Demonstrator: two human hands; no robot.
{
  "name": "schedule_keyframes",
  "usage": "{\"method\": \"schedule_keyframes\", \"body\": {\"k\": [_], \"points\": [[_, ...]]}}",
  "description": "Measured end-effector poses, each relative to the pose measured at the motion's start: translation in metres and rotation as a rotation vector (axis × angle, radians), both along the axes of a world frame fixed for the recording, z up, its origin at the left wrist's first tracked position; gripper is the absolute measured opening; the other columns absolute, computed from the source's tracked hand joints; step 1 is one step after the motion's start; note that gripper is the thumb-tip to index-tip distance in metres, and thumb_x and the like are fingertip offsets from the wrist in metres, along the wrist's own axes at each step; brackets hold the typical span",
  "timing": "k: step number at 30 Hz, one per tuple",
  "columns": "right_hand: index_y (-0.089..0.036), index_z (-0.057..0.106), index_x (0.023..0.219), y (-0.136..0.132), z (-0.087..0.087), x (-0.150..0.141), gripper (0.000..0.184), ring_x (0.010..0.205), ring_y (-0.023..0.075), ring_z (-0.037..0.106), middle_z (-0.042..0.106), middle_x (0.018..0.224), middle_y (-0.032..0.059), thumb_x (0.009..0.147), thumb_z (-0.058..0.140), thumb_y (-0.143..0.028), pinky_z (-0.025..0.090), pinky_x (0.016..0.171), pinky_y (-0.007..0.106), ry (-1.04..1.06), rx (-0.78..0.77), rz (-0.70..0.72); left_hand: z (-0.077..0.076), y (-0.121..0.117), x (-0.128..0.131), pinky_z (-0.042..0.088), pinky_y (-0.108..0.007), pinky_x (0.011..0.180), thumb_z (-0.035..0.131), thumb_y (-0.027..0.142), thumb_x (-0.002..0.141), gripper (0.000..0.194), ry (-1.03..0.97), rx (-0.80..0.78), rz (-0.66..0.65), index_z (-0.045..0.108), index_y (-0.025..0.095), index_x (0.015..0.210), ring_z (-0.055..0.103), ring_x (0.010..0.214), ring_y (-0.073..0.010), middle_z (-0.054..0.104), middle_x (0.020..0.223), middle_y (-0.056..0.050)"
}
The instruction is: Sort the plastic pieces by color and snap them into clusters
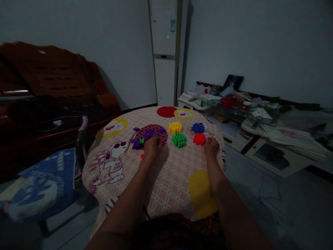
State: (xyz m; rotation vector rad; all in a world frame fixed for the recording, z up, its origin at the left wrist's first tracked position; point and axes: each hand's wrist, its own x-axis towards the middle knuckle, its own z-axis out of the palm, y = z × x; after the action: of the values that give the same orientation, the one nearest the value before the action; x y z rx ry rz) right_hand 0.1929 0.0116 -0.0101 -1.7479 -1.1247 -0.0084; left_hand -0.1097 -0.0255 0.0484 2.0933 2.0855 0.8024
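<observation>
Small plastic building pieces lie sorted by colour in groups on the round table. My left hand (153, 147) reaches down beside the loose purple pieces (150, 133), its fingers curled; what they hold is hidden. A single green piece (142, 141) lies among the purple ones, and a bit of red (142, 156) shows by my left wrist. My right hand (212, 146) is closed at the right edge of the red cluster (199, 139). Behind that sits a blue cluster (198, 127). Between my hands are a green cluster (179, 140) and a yellow cluster (175, 127).
A patterned cloth (166, 184) covers the table. A chair with a blue cloth bag (49, 184) stands at the left, before a wooden bench (57, 76). At the right is a cluttered low cabinet (273, 156). A tall white air conditioner (165, 80) stands behind.
</observation>
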Motion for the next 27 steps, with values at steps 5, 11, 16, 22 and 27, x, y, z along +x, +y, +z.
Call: {"method": "schedule_keyframes", "body": {"k": [5, 11, 16, 22, 27], "points": [[-0.017, 0.072, 0.087, 0.001, -0.001, 0.000, 0.029, 0.074, 0.0210, 0.062, 0.072, 0.080, 0.0081, 0.071, 0.048, -0.020, 0.045, 0.070, 0.029, -0.001, 0.007, 0.013, 0.023, 0.009, 0.055, 0.050, -0.025, 0.082, 0.055, 0.023, 0.088, 0.027, -0.183, 0.082, -0.213, 0.072, 0.017, 0.108, 0.069, 0.085, -0.0163, 0.076, 0.094, -0.005], [-0.016, 0.072, 0.090, 0.000, 0.000, 0.000, 0.031, 0.076, 0.0211, 0.063, 0.073, 0.084, 0.0095, 0.073, 0.046, -0.019, 0.046, 0.074, 0.030, 0.002, -0.025, 0.014, 0.037, 0.049, 0.127, 0.051, -0.028, 0.091, 0.054, 0.018, 0.088, 0.032, -0.023, 0.021, -0.351, 0.072, 0.015, 0.114, 0.069, 0.101, -0.0203, 0.075, 0.106, -0.011], [-0.015, 0.072, 0.090, 0.002, -0.002, 0.000, 0.031, 0.077, 0.0220, 0.062, 0.073, 0.083, 0.0105, 0.075, 0.046, -0.020, 0.046, 0.074, 0.031, -0.012, -0.013, 0.022, 0.033, 0.075, 0.154, 0.051, -0.031, 0.094, 0.051, 0.013, 0.087, 0.034, 0.185, -0.102, -0.331, 0.072, 0.010, 0.113, 0.068, 0.109, -0.0254, 0.072, 0.113, -0.019], [-0.016, 0.072, 0.089, 0.004, -0.004, 0.001, 0.029, 0.077, 0.0216, 0.063, 0.073, 0.083, 0.0095, 0.075, 0.046, -0.020, 0.045, 0.074, 0.030, -0.003, -0.007, 0.020, 0.028, 0.087, 0.164, 0.052, -0.028, 0.092, 0.054, 0.017, 0.087, 0.033, 0.244, -0.166, -0.335, 0.073, 0.009, 0.113, 0.069, 0.107, -0.0254, 0.073, 0.109, -0.019], [-0.016, 0.072, 0.089, 0.003, -0.002, -0.001, 0.030, 0.077, 0.0213, 0.062, 0.073, 0.083, 0.0094, 0.075, 0.046, -0.018, 0.045, 0.074, 0.030, 0.004, -0.012, 0.016, 0.023, 0.091, 0.161, 0.051, -0.027, 0.095, 0.062, 0.015, 0.081, 0.035, 0.297, -0.215, -0.400, 0.072, 0.010, 0.114, 0.068, 0.109, -0.0264, 0.073, 0.112, -0.018]]}}
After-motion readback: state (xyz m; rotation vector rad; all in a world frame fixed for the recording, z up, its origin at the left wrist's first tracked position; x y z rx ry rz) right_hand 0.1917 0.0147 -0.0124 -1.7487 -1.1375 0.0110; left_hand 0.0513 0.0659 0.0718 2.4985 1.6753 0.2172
